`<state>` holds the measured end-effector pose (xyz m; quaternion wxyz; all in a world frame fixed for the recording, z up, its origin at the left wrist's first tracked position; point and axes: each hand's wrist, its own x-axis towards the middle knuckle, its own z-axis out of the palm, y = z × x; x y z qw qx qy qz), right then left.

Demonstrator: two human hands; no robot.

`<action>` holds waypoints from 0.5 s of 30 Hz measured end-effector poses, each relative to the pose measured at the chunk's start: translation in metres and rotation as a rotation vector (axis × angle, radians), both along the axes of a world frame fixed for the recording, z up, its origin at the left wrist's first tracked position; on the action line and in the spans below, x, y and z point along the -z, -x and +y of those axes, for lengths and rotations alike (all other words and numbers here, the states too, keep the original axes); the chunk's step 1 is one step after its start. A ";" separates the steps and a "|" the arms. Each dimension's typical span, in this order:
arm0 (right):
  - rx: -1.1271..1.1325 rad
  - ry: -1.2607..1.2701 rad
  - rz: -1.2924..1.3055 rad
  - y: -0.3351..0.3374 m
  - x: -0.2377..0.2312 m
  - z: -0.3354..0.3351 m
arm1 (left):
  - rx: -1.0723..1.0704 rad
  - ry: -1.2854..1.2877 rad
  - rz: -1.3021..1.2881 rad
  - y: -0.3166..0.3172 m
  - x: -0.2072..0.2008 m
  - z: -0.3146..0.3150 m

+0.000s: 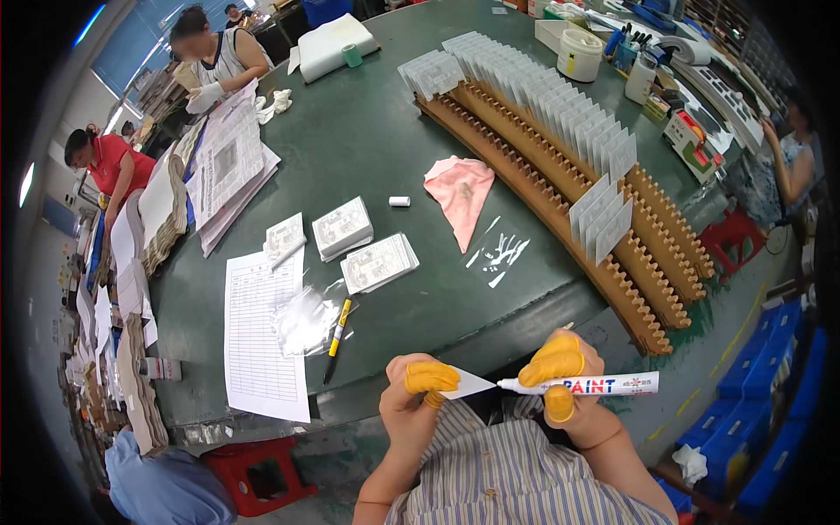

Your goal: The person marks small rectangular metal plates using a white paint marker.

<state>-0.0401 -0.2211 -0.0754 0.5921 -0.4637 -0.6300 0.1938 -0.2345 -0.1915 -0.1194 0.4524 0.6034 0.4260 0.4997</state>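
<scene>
My left hand [415,395], with yellow finger cots, pinches a small thin whitish plate [470,385] by its left side. In my right hand [569,385], also with yellow finger cots, lies a white paint marker [626,383], its tip pointing left. That tip is at the plate's right corner; whether it touches, I cannot tell. Ahead on the green table are stacks of printed plates [343,229], a small white cap [399,201] and a pink cloth [459,192]. A yellow and black pen [339,332] lies beside a printed form [258,350].
Notched brown racks [542,175] run along the right, with rows of plates [547,96] upright in them. White paint streaks [500,255] mark the table. Newspapers [229,166] lie far left, a white tub [579,54] far right. Other people work around the table.
</scene>
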 end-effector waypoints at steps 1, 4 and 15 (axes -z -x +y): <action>-0.055 -0.030 -0.018 0.001 0.001 0.002 | -0.010 -0.024 0.033 0.001 0.000 0.000; -0.132 0.045 -0.002 0.007 0.003 -0.002 | -0.017 -0.165 0.170 0.003 -0.002 0.002; -0.163 -0.221 0.037 0.019 0.008 0.010 | -0.014 -0.318 0.324 0.002 -0.012 0.004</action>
